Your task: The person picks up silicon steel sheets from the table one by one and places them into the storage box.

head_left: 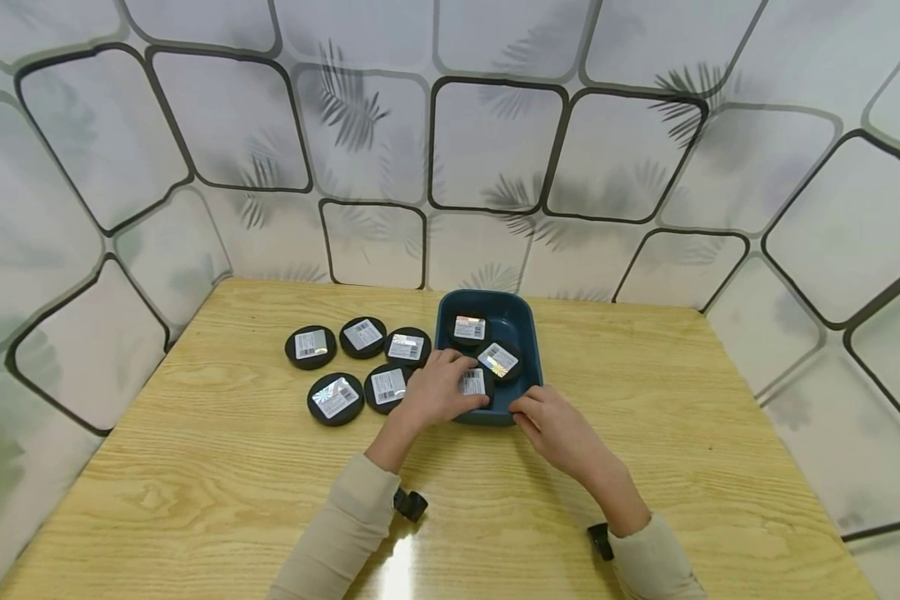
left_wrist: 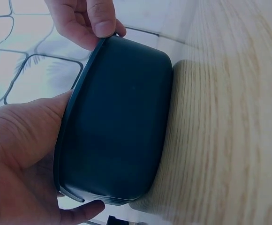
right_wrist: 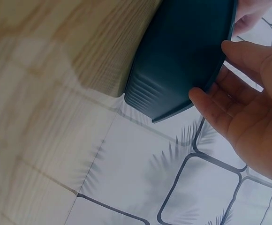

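A dark teal plastic bin [head_left: 528, 333] stands on the table with round black discs inside, each bearing a white barcode label. My left hand [head_left: 438, 390] reaches over the bin's near left side, with fingers and thumb around the edges of a black disc [head_left: 474, 383] low in the bin. Two other discs, one at the back [head_left: 468, 329] and one in the middle [head_left: 499, 361], lie in there too. At the near right corner, my right hand [head_left: 562, 429] pinches the rim. The left wrist view shows the bin's outer wall [left_wrist: 117, 117], which hides the discs.
Several more labelled black discs [head_left: 335, 398] lie on the wooden table [head_left: 217, 433], left of the bin; the nearest one [head_left: 387, 387] is partly behind the left hand. A patterned wall covering [head_left: 495, 150] rises behind the table's back edge.
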Action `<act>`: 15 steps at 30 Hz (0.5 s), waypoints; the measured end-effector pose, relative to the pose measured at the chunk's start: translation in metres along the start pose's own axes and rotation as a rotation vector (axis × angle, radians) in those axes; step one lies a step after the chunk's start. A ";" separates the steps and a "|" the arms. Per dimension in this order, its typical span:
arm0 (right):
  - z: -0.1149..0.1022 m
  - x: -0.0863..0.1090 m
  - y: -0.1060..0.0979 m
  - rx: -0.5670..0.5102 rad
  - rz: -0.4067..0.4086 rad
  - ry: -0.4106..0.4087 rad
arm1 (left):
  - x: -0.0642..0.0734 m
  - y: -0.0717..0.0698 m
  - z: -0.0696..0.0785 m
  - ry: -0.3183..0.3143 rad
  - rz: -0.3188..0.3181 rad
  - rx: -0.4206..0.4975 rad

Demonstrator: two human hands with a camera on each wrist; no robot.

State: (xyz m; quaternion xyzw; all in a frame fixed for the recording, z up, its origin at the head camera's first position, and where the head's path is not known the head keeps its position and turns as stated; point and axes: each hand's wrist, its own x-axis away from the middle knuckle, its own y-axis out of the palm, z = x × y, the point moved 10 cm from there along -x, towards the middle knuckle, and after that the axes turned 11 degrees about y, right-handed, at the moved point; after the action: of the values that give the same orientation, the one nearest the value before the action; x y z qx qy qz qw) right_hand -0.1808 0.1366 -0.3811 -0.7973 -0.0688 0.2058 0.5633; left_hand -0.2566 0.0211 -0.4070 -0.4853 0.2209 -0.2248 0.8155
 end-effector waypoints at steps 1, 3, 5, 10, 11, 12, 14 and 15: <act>0.000 0.000 0.000 -0.002 -0.002 0.000 | 0.000 0.000 0.000 0.001 0.002 0.002; 0.000 0.000 0.000 -0.002 -0.004 0.002 | 0.000 0.000 0.000 0.003 0.006 0.002; 0.001 0.000 0.000 -0.002 -0.007 0.006 | 0.000 0.000 0.001 0.006 0.014 0.003; 0.002 0.000 0.001 0.006 -0.011 0.009 | 0.001 -0.002 0.002 0.011 0.034 -0.007; 0.002 0.000 0.001 0.008 -0.011 0.008 | 0.001 -0.002 0.002 0.011 0.039 -0.006; 0.002 0.000 0.001 0.008 -0.011 0.007 | 0.002 -0.002 0.002 0.010 0.042 -0.004; 0.002 0.000 0.001 0.009 -0.011 0.004 | 0.002 -0.002 0.001 0.010 0.047 0.006; 0.001 0.000 0.001 0.008 -0.010 0.002 | 0.003 -0.002 0.002 0.013 0.052 0.010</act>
State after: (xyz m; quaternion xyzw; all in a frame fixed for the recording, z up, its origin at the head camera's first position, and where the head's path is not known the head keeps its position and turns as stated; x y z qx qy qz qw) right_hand -0.1814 0.1376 -0.3824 -0.7949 -0.0714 0.2022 0.5676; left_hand -0.2539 0.0197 -0.4048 -0.4741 0.2375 -0.2078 0.8220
